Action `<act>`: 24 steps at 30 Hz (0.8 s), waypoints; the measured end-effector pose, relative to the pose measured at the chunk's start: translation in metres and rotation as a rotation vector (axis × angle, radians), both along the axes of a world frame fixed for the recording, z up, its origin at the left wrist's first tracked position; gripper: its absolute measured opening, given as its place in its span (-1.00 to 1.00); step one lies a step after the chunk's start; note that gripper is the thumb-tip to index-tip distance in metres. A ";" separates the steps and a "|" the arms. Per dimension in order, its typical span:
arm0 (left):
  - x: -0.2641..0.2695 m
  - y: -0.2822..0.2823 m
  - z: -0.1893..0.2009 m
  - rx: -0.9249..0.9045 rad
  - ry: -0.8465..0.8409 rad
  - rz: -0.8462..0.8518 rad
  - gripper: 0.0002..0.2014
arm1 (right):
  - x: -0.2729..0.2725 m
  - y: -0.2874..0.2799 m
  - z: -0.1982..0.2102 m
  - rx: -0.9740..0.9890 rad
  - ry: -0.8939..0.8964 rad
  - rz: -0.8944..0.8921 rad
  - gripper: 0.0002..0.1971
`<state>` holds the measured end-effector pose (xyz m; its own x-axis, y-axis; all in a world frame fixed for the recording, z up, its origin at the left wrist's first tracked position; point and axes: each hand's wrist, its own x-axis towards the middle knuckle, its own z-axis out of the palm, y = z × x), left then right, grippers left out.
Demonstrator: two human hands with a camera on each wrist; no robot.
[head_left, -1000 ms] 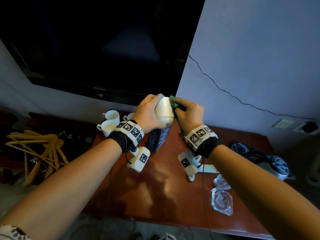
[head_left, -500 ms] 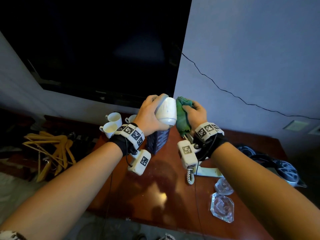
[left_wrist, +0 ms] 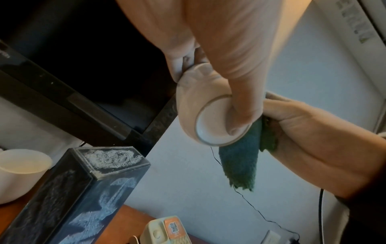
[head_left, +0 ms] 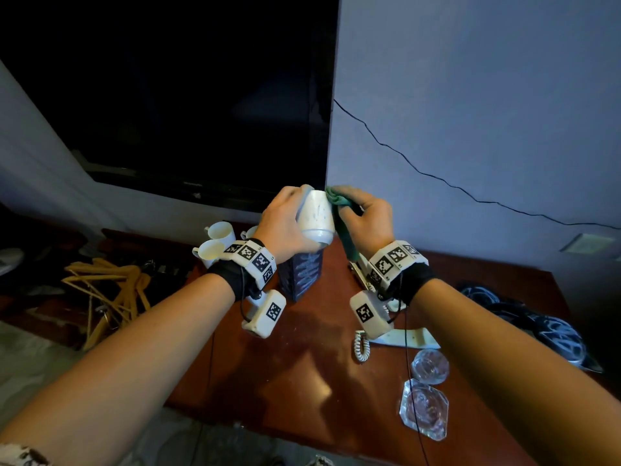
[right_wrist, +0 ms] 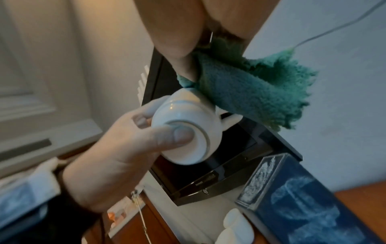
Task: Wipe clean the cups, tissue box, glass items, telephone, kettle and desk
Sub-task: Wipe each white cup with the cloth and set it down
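Left hand [head_left: 285,223] grips white teacup [head_left: 317,216] tilted in mid-air, thumb on its base; right hand [head_left: 366,223] clutches green cloth [head_left: 339,200] pressed against cup side. Below: dark tissue box [head_left: 302,274], telephone [head_left: 403,338], spare cups [head_left: 215,243], glass dishes [head_left: 425,412] on desk [head_left: 302,381]. Risk: hard rubbing could twist cup out of thumb-and-finger hold, dropping it onto box or desk.
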<state>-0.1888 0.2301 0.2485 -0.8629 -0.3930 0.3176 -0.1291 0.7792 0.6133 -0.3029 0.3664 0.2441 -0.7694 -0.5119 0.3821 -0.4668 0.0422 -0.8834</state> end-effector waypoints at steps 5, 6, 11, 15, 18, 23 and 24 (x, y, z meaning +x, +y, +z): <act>-0.007 0.007 0.013 -0.067 0.015 0.027 0.06 | 0.003 0.008 -0.007 0.027 0.317 0.054 -0.58; -0.008 0.008 0.014 -0.069 0.016 0.033 0.06 | 0.004 0.011 -0.010 0.043 0.372 0.061 -0.60; -0.015 0.011 0.015 -0.122 -0.022 -0.023 0.03 | -0.009 0.013 -0.007 0.002 0.236 0.003 -0.59; -0.023 0.015 0.021 -0.125 0.010 -0.009 0.00 | -0.012 0.014 0.000 0.034 0.263 -0.010 -0.58; -0.028 0.013 0.027 -0.090 0.026 0.045 -0.03 | -0.001 0.026 -0.010 0.108 0.441 0.023 -0.62; -0.035 0.014 0.025 -0.111 -0.008 0.055 -0.05 | -0.008 0.032 -0.018 0.127 0.538 0.005 -0.63; -0.037 0.015 0.024 -0.119 -0.004 0.039 -0.03 | -0.013 0.029 -0.016 0.129 0.501 -0.023 -0.63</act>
<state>-0.2256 0.2448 0.2723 -0.8492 -0.3855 0.3610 -0.1625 0.8411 0.5159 -0.3161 0.3950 0.2285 -0.5194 -0.5642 0.6418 -0.8291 0.1508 -0.5383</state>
